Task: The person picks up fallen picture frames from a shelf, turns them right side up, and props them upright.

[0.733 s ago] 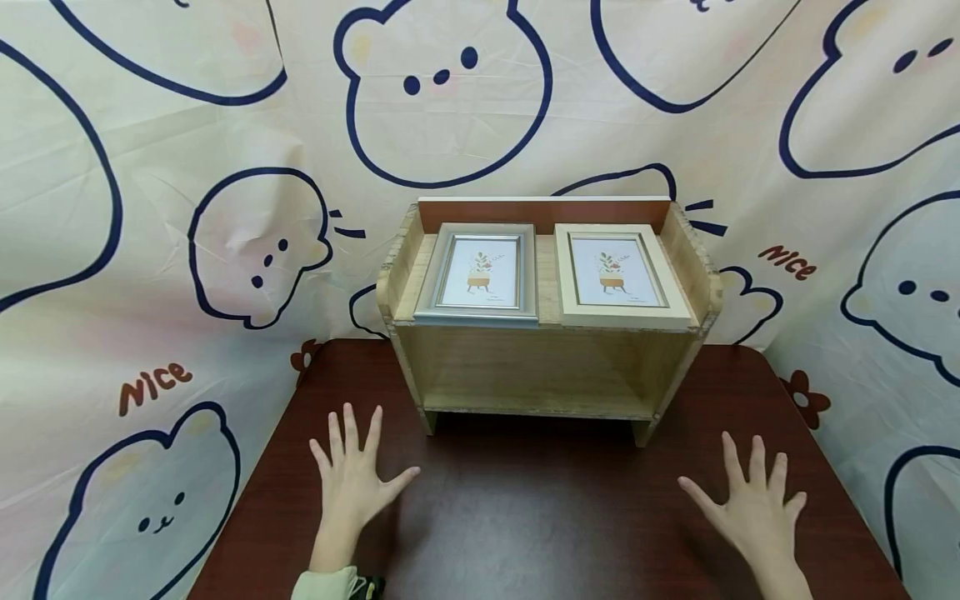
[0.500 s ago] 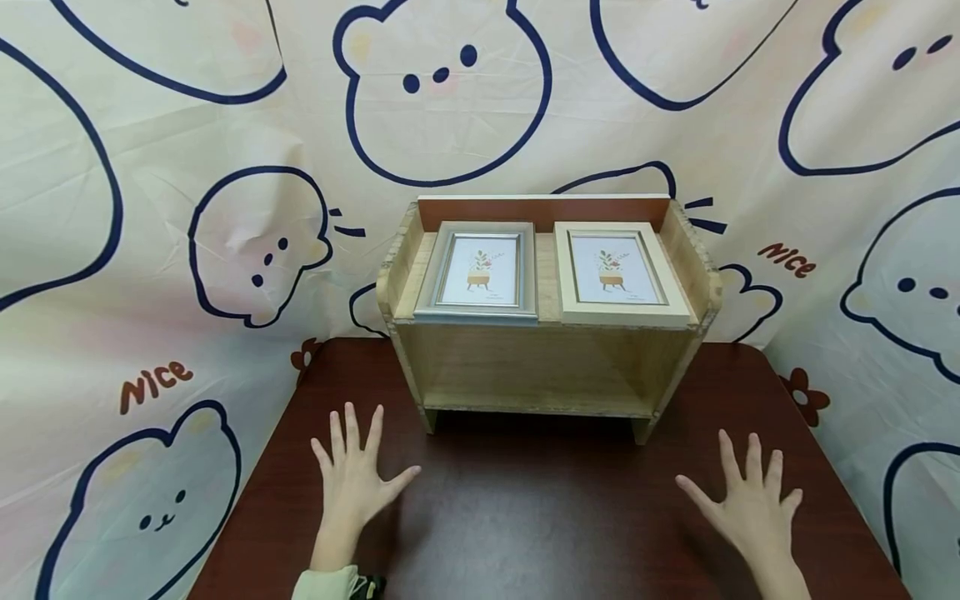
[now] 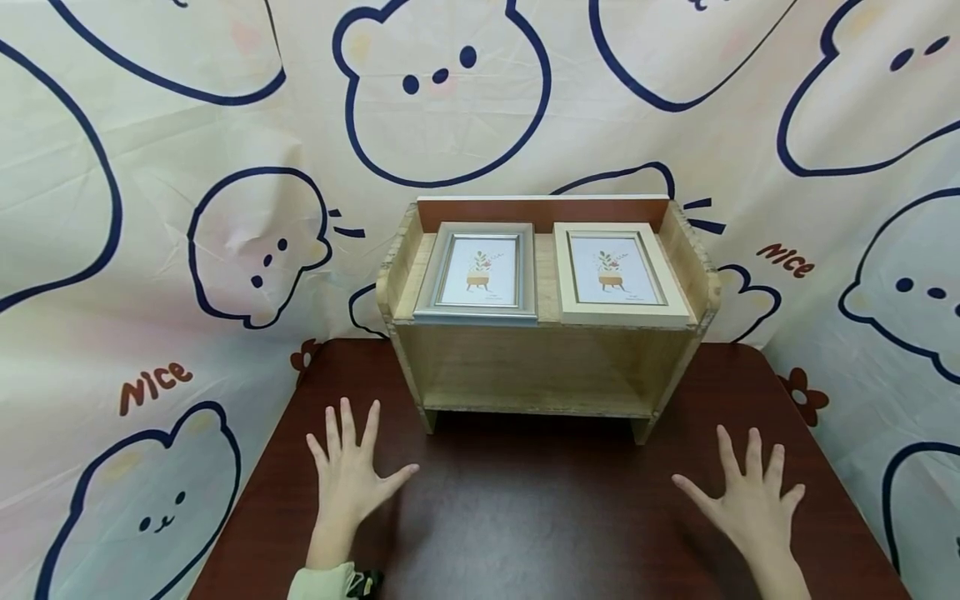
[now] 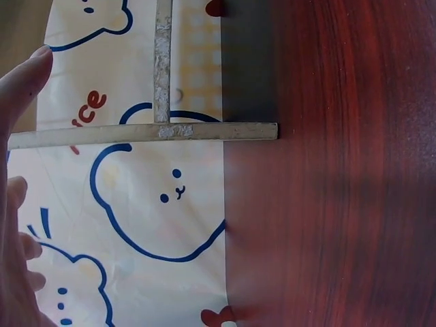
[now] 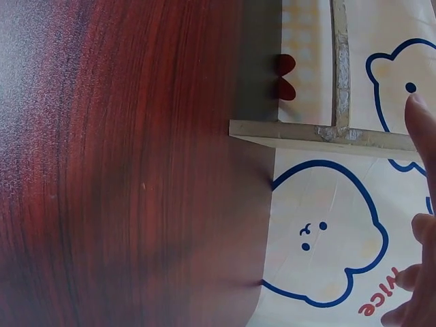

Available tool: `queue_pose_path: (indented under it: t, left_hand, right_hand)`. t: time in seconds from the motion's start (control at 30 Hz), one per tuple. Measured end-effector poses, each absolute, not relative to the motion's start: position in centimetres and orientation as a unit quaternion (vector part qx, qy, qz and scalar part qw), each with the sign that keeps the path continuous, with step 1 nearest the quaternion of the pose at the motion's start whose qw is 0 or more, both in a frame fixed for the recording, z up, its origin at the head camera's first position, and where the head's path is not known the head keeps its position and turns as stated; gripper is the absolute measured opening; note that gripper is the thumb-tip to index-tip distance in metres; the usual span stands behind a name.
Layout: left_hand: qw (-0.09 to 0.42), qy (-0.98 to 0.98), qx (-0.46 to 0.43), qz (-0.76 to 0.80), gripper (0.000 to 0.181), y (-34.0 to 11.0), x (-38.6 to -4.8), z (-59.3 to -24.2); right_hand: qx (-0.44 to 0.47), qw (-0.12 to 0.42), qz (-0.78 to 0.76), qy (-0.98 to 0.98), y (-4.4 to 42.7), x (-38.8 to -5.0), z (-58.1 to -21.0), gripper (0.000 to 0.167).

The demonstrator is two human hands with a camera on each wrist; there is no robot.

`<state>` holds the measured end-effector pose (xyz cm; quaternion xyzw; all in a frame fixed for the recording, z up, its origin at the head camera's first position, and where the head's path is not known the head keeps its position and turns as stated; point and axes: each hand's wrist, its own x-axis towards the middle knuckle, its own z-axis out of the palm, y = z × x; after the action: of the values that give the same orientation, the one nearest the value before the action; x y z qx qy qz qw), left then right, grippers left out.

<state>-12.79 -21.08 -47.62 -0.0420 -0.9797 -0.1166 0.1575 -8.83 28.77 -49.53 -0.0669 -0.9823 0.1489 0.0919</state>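
My left hand (image 3: 347, 487), fingers spread, is over the left part of the dark wooden table, in front of the shelf's left end. Across from it, my right hand (image 3: 752, 508) is spread the same way over the right part. Neither touches anything but perhaps the table; I cannot tell. A small wooden shelf (image 3: 536, 367) stands at the back. On its top board lie a silver picture frame (image 3: 525, 275) at left and a cream picture frame (image 3: 566, 287) at right, both with a potted-plant print. In the wrist views, the left fingers (image 4: 30, 82) and right fingers (image 5: 424, 126) hold nothing.
The dark red-brown table (image 3: 525, 517) narrows towards the back. A pale cloth (image 3: 285, 125) with blue-outlined bears hangs behind and beside it. The shelf's raised side panels (image 3: 693, 258) flank the frames, and a lower board (image 3: 536, 408) runs underneath.
Both hands have shifted very slightly, the left hand a little to the left and the right hand a little up and to the left. The shelf and frames stay put.
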Motion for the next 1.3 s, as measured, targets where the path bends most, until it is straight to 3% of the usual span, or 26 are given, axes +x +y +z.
queue_pose_path:
  t: [0.43, 0.57, 0.77, 0.9, 1.13, 1.3]
  left_hand:
    - [0.194, -0.971, -0.057, -0.131, 0.108, -21.1, -12.7, -46.4]
    - [0.237, -0.957, -0.077, -0.147, 0.102, -21.0, -12.8, -45.2]
    - [0.341, -0.917, -0.114, -0.174, 0.098, -20.6, -13.4, -43.1]
    - [0.387, -0.885, -0.146, -0.212, 0.086, -20.2, -14.0, -41.4]
    - [0.402, -0.852, -0.172, -0.288, 0.049, -19.0, -15.3, -38.0]
    - [0.415, -0.833, -0.176, -0.321, 0.028, -18.1, -16.3, -35.9]
  right_hand:
    - [-0.058, 0.115, 0.150, -0.980, 28.7, -9.0, -48.2, 0.100]
    - [-0.041, 0.175, 0.155, -0.971, 28.2, -9.4, -46.9, 0.095]
    - [0.002, 0.253, 0.198, -0.947, 27.0, -9.9, -44.0, 0.082]
    - [0.019, 0.276, 0.229, -0.933, 25.7, -10.4, -41.6, 0.066]
    - [0.114, 0.360, 0.288, -0.880, 23.4, -12.7, -37.9, 0.022]
    - [0.164, 0.365, 0.328, -0.856, 21.5, -14.5, -35.5, 0.014]
